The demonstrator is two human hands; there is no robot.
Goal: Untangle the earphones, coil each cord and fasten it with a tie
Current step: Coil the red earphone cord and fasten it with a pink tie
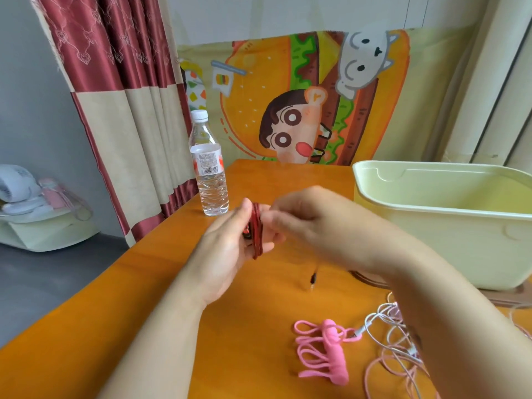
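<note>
Over the middle of the orange table (244,326), seen from the head camera, both hands are raised and meet at a red cord (256,231). The left hand (227,249) stands palm inward with the cord looped in a tight upright bundle round its fingers, thumb against the loops. The right hand (311,223), a little blurred, comes in from 3 o'clock with fingers curled, pinching the cord at the bundle's top. A thin strand drops from the hands toward 5 o'clock and ends in a dark plug (313,279) hanging just above the table.

At 5 o'clock from the hands a pink coil (325,352) lies bound across its middle. Just beside it, at its 3 o'clock, sprawls a loose tangle (388,341) of white and pale pink cords, partly under the right forearm.

A bottle (208,168) stands at 11 o'clock from the hands. A pale yellow tub (446,220) sits at 3 o'clock. A red and beige curtain (115,82) hangs at 10 o'clock, and a cartoon cloth (302,105) at 12.
</note>
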